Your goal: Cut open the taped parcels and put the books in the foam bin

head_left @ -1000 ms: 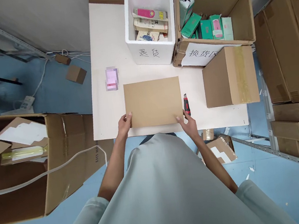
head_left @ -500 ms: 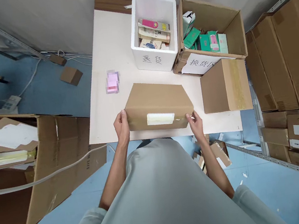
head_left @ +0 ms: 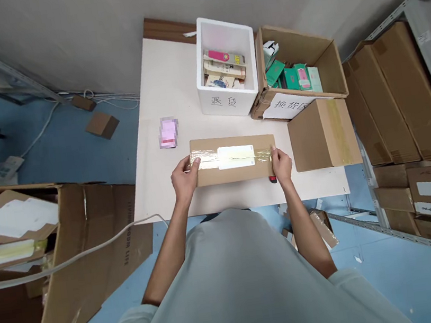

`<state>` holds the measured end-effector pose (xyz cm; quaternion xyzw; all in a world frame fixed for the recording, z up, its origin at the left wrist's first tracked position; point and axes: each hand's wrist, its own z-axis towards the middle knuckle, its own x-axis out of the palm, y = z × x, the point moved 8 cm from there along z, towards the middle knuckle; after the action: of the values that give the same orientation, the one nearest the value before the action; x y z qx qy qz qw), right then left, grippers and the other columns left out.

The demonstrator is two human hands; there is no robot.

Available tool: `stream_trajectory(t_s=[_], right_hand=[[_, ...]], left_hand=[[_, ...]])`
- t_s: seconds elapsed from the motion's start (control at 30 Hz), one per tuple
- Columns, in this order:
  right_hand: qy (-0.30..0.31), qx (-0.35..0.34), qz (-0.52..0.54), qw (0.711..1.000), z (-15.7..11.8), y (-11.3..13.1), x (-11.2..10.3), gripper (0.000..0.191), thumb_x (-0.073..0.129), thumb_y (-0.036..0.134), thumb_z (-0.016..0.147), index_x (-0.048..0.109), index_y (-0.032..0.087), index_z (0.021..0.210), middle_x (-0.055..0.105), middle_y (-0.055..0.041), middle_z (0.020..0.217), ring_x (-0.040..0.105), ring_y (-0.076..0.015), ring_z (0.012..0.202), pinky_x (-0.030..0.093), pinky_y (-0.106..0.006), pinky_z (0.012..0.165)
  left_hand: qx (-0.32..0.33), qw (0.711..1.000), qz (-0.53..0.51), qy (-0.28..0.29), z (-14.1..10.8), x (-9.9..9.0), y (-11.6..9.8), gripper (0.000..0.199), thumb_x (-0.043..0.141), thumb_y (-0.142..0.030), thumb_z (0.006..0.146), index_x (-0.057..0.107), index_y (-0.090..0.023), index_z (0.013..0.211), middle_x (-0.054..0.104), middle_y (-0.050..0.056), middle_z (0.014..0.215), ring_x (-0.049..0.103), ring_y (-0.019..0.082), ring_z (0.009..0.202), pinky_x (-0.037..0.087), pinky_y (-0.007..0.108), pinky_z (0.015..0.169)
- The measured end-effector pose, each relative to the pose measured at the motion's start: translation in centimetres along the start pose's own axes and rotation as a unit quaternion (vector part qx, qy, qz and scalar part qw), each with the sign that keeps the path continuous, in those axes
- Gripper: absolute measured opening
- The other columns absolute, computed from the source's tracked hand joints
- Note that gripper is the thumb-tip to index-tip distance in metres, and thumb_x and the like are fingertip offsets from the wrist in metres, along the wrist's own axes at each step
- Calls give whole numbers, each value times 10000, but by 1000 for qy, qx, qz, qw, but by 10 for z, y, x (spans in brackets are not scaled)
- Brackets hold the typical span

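A long brown cardboard box (head_left: pixel 237 174) is over the front part of the white table (head_left: pixel 155 191). Its upward face carries clear tape and a white label (head_left: pixel 236 156). My left hand (head_left: pixel 186 179) grips the box's left end, with the thumb on the taped face. At the right end, my right hand (head_left: pixel 281 164) holds the box between thumb and fingers. A small red and black object (head_left: pixel 273 179) shows below the box beside my right hand. The underside of the box is hidden.
Behind are a white foam box (head_left: pixel 227 101) and an open carton (head_left: pixel 331 70) holding green packages. A closed carton (head_left: pixel 309 140) stands right. A pink blurred item (head_left: pixel 168 133) lies left. A large open carton (head_left: pixel 102 241) and a cable (head_left: pixel 106 242) are at far left.
The box has been tipped so that its taped, labelled side now faces up. Both hands still hold its ends. The red and black object has come into view, and the whole view has shifted slightly.
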<state>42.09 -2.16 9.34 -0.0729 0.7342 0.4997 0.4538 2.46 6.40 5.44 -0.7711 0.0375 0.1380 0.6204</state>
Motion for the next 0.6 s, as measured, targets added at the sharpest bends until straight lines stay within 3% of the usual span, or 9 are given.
stream_trajectory(t_s=[0.13, 0.3, 0.43, 0.6], right_hand=[[-12, 19, 10, 1000, 7, 6, 8, 798, 229, 845, 1097, 671, 236, 832, 742, -104, 827, 588, -250, 801, 436, -328, 772], [-14, 49, 16, 999, -4, 1, 9, 884, 180, 883, 1074, 753, 226, 926, 789, -126, 890, 626, -281, 846, 470, -346, 815], [-14, 62, -20, 998, -20, -1, 11, 898, 147, 825, 1105, 802, 222, 985, 817, -138, 929, 658, -309, 870, 490, -372, 852], [13, 75, -39, 996, -41, 2, 33, 752, 253, 661, 1181, 861, 219, 1220, 859, -155, 1077, 763, -352, 1013, 544, -397, 933]], left_hand=[[-24, 999, -36, 16, 19, 10, 2, 456, 841, -481, 936, 786, -153, 1247, 827, 169, 1339, 773, 311, 1302, 575, 475, 1224], [-43, 997, -55, 44, 13, 9, 5, 479, 820, -456, 954, 752, -171, 1333, 772, 175, 1479, 728, 318, 1422, 572, 471, 1250], [-73, 995, -59, 40, 4, -3, 5, 516, 836, -443, 940, 768, -158, 1364, 760, 193, 1509, 752, 350, 1391, 595, 512, 1234], [-106, 994, -17, 8, 7, -36, 12, 620, 850, -480, 883, 773, -126, 1386, 754, 220, 1517, 752, 385, 1377, 593, 546, 1231]])
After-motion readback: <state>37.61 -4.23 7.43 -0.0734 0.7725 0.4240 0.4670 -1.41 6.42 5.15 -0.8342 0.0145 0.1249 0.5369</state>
